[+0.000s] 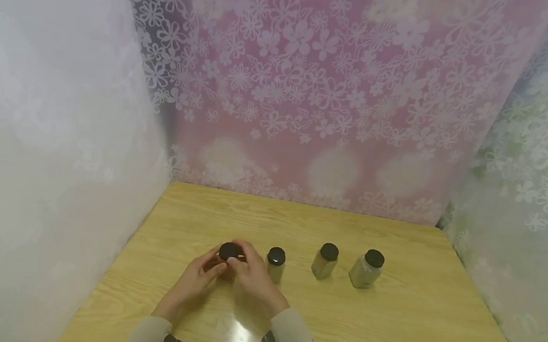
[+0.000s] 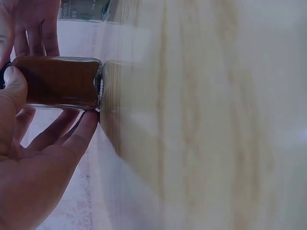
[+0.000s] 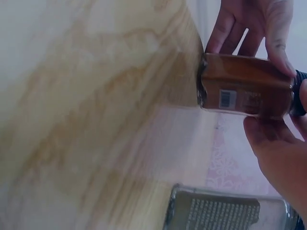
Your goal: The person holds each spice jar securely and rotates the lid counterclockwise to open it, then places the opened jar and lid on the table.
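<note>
A glass spice jar [image 2: 62, 82] of reddish-brown powder with a black lid [image 1: 228, 251] stands upright, its base right at the tabletop. My left hand [image 1: 196, 275] grips the jar from its left side, the thumb near the neck and the fingers along the glass. From the other side my right hand [image 1: 253, 274] has its thumb and fingers curled around the lid. A small barcode label shows on the jar in the right wrist view. Just right of my right hand is a second jar [image 1: 275, 273] with a black lid, partly hidden behind that hand.
Farther right on the wood-grain table [image 1: 402, 318] stand an orange-brown jar [image 1: 323, 267] and a pale-filled jar [image 1: 364, 274], both black-lidded. Flower-patterned pink cloth [image 1: 307, 99] rises at the back, with pale cloth walls on the left and right.
</note>
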{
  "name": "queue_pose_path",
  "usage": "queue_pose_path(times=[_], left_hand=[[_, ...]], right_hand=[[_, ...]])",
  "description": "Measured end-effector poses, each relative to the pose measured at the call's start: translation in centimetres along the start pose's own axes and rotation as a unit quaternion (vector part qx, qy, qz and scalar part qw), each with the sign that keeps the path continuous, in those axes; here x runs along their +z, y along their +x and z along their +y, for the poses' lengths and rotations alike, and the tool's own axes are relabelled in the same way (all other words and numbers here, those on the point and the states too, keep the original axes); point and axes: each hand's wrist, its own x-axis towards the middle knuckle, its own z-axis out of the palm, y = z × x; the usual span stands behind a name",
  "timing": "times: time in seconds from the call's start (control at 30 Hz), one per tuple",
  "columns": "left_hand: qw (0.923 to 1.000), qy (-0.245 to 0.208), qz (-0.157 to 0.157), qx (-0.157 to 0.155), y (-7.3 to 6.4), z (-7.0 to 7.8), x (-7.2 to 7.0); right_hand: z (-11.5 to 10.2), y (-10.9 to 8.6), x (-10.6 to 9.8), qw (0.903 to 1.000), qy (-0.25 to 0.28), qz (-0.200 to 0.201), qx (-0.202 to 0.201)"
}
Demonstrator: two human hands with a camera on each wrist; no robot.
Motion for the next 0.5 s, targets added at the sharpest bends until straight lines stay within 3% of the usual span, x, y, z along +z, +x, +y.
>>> queue_pose_path(times=[0.1, 0.33, 0.5], left_hand=[[1.0, 0.0, 0.005, -0.001, 0.26, 0.06, 0.05], [0.9987, -0.002, 0.036, -0.036, 0.3, 0.32, 0.39], [0.9986, -0.012, 0.032, -0.04, -0.05, 0.32, 0.47]], right_hand=[[-0.14, 0.01, -0.19, 1.0, -0.006, -0.001, 0.0], [0.01, -0.09, 0.16, 0.9974, 0.058, 0.033, 0.025], [0.22, -0.19, 0.4, 0.9971, 0.062, 0.043, 0.009]])
